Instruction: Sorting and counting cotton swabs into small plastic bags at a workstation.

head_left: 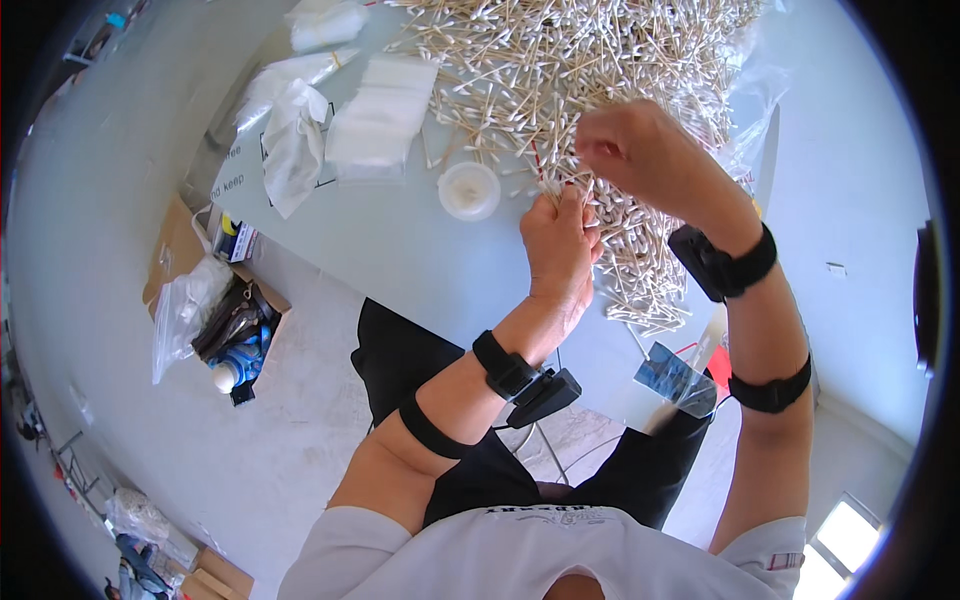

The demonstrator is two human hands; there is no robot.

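Note:
A large loose pile of cotton swabs point(560, 60) with wooden sticks and white tips spreads over the far part of the table. At the pile's near edge, my left hand point(558, 250) is closed around a small bunch of cotton swabs, their white tips showing above its thumb and fingers. My right hand point(640, 155) is held over the pile, farther right, with its fingers curled closed. Whatever it may hold is hidden by the fingers. A small round white tub point(468, 191) stands left of my left hand.
Flat clear plastic bags point(383, 112) and a crumpled white bag point(295, 140) lie on the table's left side. A dark glossy phone-like slab point(675, 378) lies at the near edge by my legs. On the floor at left, an open cardboard box point(272, 297) holds assorted items.

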